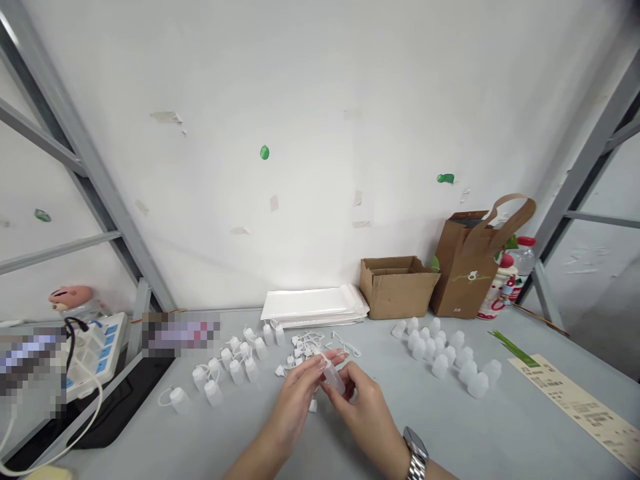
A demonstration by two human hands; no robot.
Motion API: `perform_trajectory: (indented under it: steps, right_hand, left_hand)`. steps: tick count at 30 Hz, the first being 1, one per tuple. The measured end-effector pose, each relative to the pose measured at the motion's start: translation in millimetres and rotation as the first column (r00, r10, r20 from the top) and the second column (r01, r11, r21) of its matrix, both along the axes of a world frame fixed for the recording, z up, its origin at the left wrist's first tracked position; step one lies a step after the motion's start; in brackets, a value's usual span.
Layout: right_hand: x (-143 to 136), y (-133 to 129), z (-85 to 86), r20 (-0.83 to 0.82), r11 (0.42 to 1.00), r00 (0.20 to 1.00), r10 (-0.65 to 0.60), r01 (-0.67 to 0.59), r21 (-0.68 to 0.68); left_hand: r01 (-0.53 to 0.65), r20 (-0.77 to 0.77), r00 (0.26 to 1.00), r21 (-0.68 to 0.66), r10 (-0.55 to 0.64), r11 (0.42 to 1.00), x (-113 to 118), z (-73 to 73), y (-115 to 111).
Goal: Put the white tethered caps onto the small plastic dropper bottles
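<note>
A small translucent bottle is held between both hands near the middle of the grey table. My left hand grips its upper end from the left, where a white piece shows at the fingertips. The thumb and fingers of my right hand close on its lower part. Behind the hands lies a pile of white caps with straps. Several capped bottles stand to the left, and several bottles without visible caps are grouped to the right.
A cardboard box, white envelopes and a brown paper bag line the wall. A power strip and a black mat lie left. At the right are green strips and a printed sheet.
</note>
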State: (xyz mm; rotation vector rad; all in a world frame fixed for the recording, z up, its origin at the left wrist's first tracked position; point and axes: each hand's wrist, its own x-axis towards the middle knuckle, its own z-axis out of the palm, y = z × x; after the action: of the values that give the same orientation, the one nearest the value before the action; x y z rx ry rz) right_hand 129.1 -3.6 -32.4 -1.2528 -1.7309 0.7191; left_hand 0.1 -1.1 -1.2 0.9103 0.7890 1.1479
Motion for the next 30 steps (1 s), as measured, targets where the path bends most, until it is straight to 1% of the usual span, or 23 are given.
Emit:
perform_trajectory:
  steps: [5, 7, 10, 12, 13, 15, 18, 20, 22, 26, 30]
  right_hand:
    - [-0.3, 0.8, -5.9, 0.140, 0.983, 0.987, -0.080, 0.054, 0.178]
    - [0.1, 0.7, -6.0, 0.181, 0.961, 0.976, -0.118, 0.066, 0.270]
    - [1.3, -0.4, -4.4, 0.236, 0.909, 0.958, -0.165, 0.054, 0.414]
    - [1.9, -1.1, -3.1, 0.250, 0.884, 0.952, -0.177, 0.042, 0.466]
    - [2.0, -1.4, -2.5, 0.248, 0.883, 0.953, -0.174, 0.039, 0.467]
    - [1.9, -1.7, -1.1, 0.223, 0.912, 0.964, -0.146, 0.043, 0.408]
    - [1.4, -2.0, 2.8, 0.116, 0.975, 0.991, -0.068, 0.042, 0.216]
    - [1.1, -2.0, 6.8, 0.024, 0.995, 0.999, -0.030, 0.027, 0.093]
    - [0.9, -1.7, 10.5, -0.048, 1.000, 0.999, -0.014, 0.015, 0.008]
    - [-0.1, -0.5, 13.3, -0.180, 0.993, 0.984, -0.013, -0.008, -0.117]
    - [-1.4, 1.6, 12.3, -0.339, 0.969, 0.941, 0.002, -0.086, -0.233]
  left_hand:
    - [0.055, 0.027, 0.998, -0.040, -0.054, 0.998, 0.0, -1.4, -2.3]
    - [0.055, 0.028, 0.998, -0.042, -0.054, 0.998, 0.1, -2.0, -3.3]
    - [0.049, 0.029, 0.998, -0.036, -0.048, 0.998, 0.2, -2.6, -3.2]
    - [0.047, 0.026, 0.999, -0.035, -0.046, 0.998, 0.2, -2.5, -2.3]
    - [0.049, 0.025, 0.999, -0.034, -0.048, 0.998, 0.1, -2.3, -1.7]
    - [0.055, 0.026, 0.998, -0.029, -0.054, 0.998, -0.3, -1.7, -0.5]
    - [0.078, 0.064, 0.995, -0.030, -0.076, 0.997, -1.1, -1.4, 1.4]
    - [0.091, 0.108, 0.990, -0.037, -0.087, 0.995, -1.8, -2.5, 2.7]
    - [0.095, 0.135, 0.987, -0.046, -0.088, 0.994, -2.3, -4.6, 3.9]
    - [0.091, 0.150, 0.985, -0.051, -0.082, 0.995, -3.0, -8.1, 5.4]
    - [0.107, 0.175, 0.980, -0.057, -0.095, 0.993, -2.9, -7.0, 5.8]
